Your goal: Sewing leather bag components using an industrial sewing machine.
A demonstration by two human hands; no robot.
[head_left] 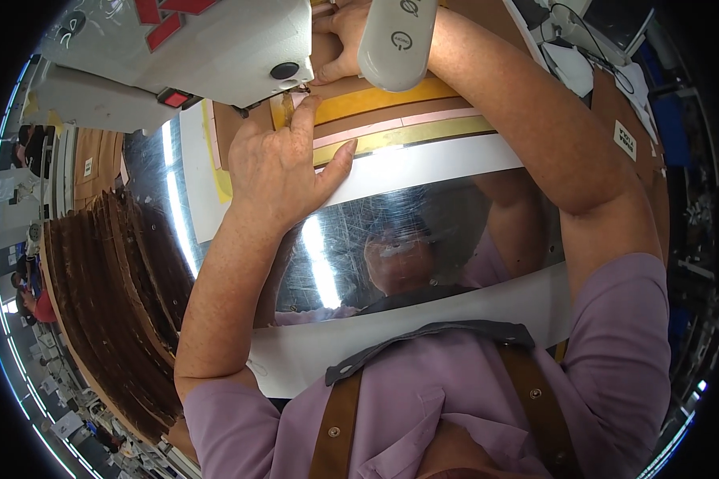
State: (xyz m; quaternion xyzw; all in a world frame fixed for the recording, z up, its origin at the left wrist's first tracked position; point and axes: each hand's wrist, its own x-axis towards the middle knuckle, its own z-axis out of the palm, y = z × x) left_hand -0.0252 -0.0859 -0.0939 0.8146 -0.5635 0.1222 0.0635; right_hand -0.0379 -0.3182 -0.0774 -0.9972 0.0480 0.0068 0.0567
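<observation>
A white sewing machine head stands over a brown flat panel with a yellow strip and a pink strip along it. My left hand lies on this work. Its index finger stretches to the panel beside the machine's needle area, and the thumb is spread over the strips. Farther back, my right hand rests on the brown material with thumb and fingers apart. A rounded white machine part hides some of that hand.
A shiny metal plate lies nearer me, with white sheets along its edge. Curved dark brown pieces are stacked at the left. Brown panels lie behind them. Cables and white scraps occupy the far right.
</observation>
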